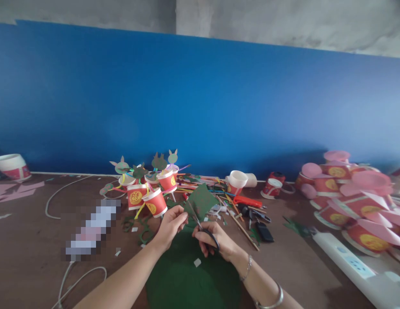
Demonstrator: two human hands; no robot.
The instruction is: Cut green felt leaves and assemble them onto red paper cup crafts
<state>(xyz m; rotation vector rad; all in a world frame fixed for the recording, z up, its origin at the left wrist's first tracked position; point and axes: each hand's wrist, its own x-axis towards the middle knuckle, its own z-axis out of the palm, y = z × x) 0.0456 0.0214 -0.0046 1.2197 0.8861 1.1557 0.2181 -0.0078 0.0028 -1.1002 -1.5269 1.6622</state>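
Low over the table, my right hand (215,240) has its fingers in the black handles of a pair of scissors (200,226), whose blades point up and left. Just left of the blades, my left hand (172,225) pinches thumb and forefinger together; what lies between them is too small to make out. A piece of dark green paper (204,201) shows directly behind the blades, and I cannot tell whether my left fingertips touch it. Under both hands spreads a large dark green sheet (193,283) with a small white scrap (197,262) on it.
Red paper cups with green animal heads (154,201) stand behind my left hand. Sticks and strips (241,227), a red-handled tool (248,201) and a white cup (237,182) lie beyond. Pink-and-red cup figures (344,206) and a power strip (344,262) are right. A blue panel (200,103) stands behind.
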